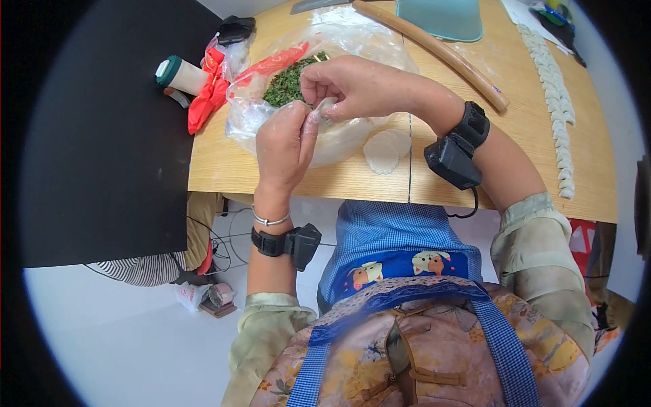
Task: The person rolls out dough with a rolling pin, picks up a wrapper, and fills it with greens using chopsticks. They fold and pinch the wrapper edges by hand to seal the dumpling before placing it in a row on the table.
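Observation:
Over the plastic bag with chopped greens point(283, 85), my left hand point(283, 144) and my right hand point(356, 88) meet, fingers closed. Between their fingertips they pinch a small piece of pale dough point(324, 107), mostly hidden by the fingers. Flour whitens the fingertips. The clear plastic bag point(329, 146) spreads under and around both hands. Thin round dough wrappers point(384, 152) lie overlapping on the wooden table, just to the right of the bag and below my right forearm.
A rolling pin point(441, 57) slants across the table point(508, 156) beyond my right forearm. Folded dumplings point(553, 95) line the right side. A teal tray point(441, 17) is at the back. At left are a white bottle point(183, 76), red plastic point(209, 95) and a black panel point(102, 149).

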`<state>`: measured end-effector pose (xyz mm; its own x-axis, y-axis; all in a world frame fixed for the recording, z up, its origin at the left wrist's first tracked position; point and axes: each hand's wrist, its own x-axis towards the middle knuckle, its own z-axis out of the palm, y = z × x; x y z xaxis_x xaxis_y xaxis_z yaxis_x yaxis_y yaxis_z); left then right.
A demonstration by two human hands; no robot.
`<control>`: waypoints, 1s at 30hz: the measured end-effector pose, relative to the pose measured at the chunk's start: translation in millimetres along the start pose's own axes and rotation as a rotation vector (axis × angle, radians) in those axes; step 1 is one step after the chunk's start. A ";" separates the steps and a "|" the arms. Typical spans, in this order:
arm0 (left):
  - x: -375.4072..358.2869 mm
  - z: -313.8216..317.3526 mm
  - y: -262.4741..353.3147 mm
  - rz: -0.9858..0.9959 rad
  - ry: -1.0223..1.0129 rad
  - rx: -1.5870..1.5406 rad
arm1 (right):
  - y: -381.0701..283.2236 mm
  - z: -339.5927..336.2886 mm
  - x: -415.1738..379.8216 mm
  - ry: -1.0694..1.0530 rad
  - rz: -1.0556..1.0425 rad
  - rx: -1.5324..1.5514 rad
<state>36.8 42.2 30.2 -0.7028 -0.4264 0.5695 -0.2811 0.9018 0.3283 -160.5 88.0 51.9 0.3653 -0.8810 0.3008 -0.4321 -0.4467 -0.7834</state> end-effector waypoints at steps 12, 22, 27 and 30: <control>-5.9 10.1 7.9 -0.180 0.269 -0.321 | 3.4 4.8 0.7 -0.022 0.159 0.492; -14.6 9.8 -3.6 -0.266 0.213 -0.562 | 7.4 4.0 2.6 0.018 0.095 0.557; -6.2 3.8 -0.4 -0.396 0.192 -0.782 | 5.5 4.9 1.4 -0.064 0.089 0.475; -5.4 2.5 0.3 -0.445 0.153 -0.834 | 4.0 6.2 -0.4 -0.111 0.099 0.458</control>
<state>38.8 44.9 25.3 -0.5341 -0.7758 0.3361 0.0960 0.3393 0.9358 -157.2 87.6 45.3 0.4375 -0.8826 0.1719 -0.0705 -0.2243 -0.9720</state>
